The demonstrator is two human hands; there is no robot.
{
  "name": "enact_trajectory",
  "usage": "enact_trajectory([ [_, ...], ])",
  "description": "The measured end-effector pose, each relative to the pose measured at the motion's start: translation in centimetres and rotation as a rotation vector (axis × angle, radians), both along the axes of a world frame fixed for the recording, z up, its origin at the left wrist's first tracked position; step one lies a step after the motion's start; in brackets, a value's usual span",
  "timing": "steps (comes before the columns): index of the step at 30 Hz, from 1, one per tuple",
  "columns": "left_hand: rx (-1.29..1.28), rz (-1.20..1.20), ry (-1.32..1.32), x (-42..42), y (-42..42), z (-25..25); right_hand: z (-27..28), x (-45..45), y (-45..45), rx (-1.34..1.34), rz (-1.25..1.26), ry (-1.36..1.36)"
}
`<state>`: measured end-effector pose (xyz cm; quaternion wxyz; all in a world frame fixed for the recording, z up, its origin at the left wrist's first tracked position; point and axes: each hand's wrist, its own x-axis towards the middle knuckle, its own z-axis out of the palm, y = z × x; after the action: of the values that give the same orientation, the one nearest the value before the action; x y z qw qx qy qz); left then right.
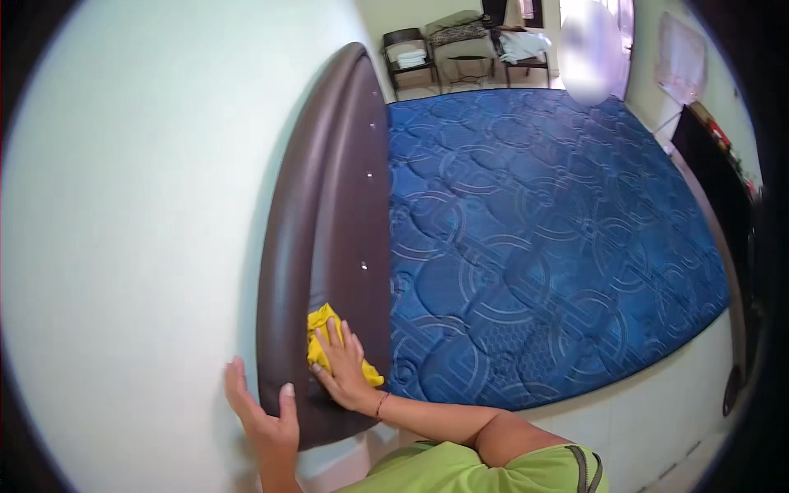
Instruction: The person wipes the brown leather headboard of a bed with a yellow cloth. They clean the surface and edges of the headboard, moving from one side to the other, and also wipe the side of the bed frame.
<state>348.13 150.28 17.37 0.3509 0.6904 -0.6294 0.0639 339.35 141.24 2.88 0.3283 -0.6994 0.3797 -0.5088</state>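
Note:
A padded dark brown headboard (pixel 345 234) with shiny buttons stands along the white wall. My right hand (pixel 344 366) presses a crumpled yellow cloth (pixel 320 317) against its front face, low at the near end. The palm lies over the cloth, with yellow showing past the fingers on both sides. My left hand (pixel 262 400) is at the headboard's near outer edge, thumb and fingers spread, holding nothing. Its thumb overlaps the brown padding and its fingers are in front of the wall; whether they touch either is unclear.
A blue patterned mattress (pixel 542 234) adjoins the headboard on the right. Beyond it stand chairs, one with folded white cloths (pixel 412 58), another with white fabric (pixel 524 46). A blurred shape (pixel 590 55) is near the bright doorway. Dark furniture (pixel 712 160) lines the right wall.

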Motion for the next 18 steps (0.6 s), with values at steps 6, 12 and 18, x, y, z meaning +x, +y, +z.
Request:
enact_trajectory([
  [6,0.240,0.123,-0.154,-1.3,-1.5,1.3,2.8,0.0,-20.6,-0.200,-0.170,-0.079],
  [12,0.294,0.179,-0.090,-1.6,-2.6,0.2,4.9,-0.1,-32.5,0.000,-0.305,-0.037],
  [18,0.304,0.261,-0.307,-1.9,-3.1,0.9,3.4,-1.8,-15.4,-0.081,0.017,-0.031],
])
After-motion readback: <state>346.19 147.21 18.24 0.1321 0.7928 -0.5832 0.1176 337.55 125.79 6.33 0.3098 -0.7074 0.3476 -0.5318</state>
